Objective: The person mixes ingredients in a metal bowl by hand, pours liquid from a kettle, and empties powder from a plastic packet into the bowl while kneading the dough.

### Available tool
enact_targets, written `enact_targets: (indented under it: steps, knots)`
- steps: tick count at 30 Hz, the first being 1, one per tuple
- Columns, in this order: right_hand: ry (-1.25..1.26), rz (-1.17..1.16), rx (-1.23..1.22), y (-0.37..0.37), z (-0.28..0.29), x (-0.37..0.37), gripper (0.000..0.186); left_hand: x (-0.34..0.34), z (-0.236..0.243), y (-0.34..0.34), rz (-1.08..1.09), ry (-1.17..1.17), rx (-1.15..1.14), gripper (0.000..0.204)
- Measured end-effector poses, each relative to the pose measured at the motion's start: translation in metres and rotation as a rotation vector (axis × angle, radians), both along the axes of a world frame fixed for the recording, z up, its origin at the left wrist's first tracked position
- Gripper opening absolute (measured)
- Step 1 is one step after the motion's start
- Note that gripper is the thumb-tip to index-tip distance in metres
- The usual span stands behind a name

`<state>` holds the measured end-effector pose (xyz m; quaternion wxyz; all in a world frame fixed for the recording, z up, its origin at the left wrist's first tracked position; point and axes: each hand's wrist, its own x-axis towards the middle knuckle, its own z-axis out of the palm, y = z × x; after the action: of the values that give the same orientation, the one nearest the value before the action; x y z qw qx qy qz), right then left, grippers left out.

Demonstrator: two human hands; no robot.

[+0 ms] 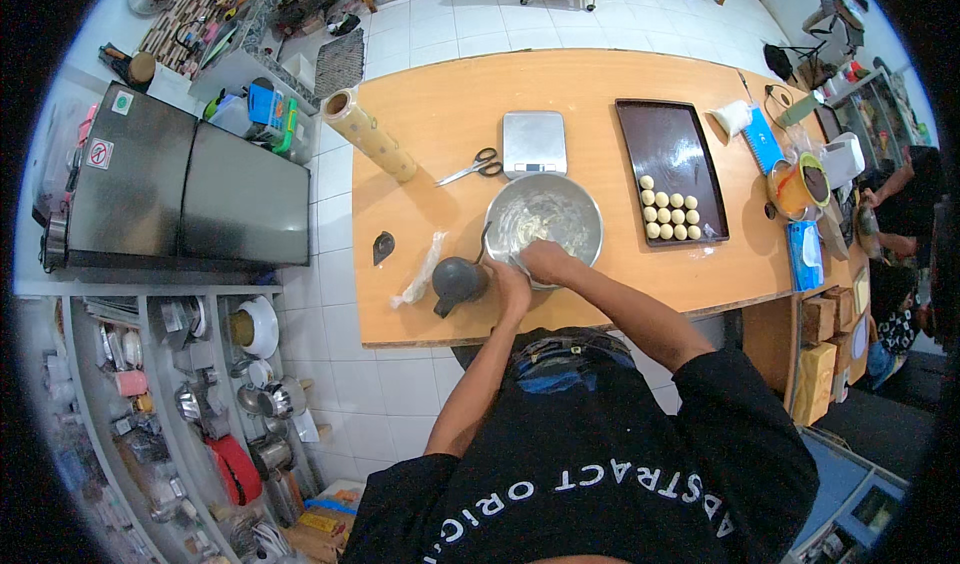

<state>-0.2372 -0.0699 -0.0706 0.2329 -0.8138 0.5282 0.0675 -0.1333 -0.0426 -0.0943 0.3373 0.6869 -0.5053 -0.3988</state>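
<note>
A round steel mixing bowl (pixel 585 214) stands near the table's front edge, its inner wall smeared with pale dough (pixel 526 229). My left hand (pixel 510 286) holds the bowl's near-left rim. Inside the bowl, my right hand (pixel 548 261) is curled closed at the dough, with its fingertips partly hidden. Just left of my left hand is a dark grey rounded vessel (pixel 460 281) with a thin spout-like rod. To the right, a dark baking tray (pixel 672 144) carries several round dough balls (pixel 669 217) grouped at its near end.
Behind the bowl lies a silver kitchen scale (pixel 534 141), with black-handled scissors (pixel 485 162) beside it. A roll of plastic film (pixel 370 136) stands at the table's left. Crumpled clear plastic (pixel 422 272) lies near the vessel. Another person's arm (pixel 893 184) shows at far right.
</note>
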Motion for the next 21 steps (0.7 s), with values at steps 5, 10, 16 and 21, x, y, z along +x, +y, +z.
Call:
enact_targets:
  steps: [5, 10, 16, 21]
  knots:
    - [0.065, -0.025, 0.102, 0.01, 0.018, -0.032, 0.016, -0.009, 0.019, 0.003, -0.089, -0.021, 0.054, 0.051]
    - [-0.06, -0.259, -0.111, -0.011, 0.013, -0.053, 0.016, -0.006, 0.016, 0.003, -0.063, -0.044, 0.012, 0.049]
    - [-0.036, -0.3, -0.123, -0.012, -0.019, -0.049, 0.013, -0.007, 0.017, 0.002, -0.081, -0.125, 0.004, 0.046]
    - [-0.035, -0.211, -0.08, 0.007, -0.007, -0.034, 0.013, -0.006, 0.017, 0.004, -0.083, -0.106, 0.015, 0.047]
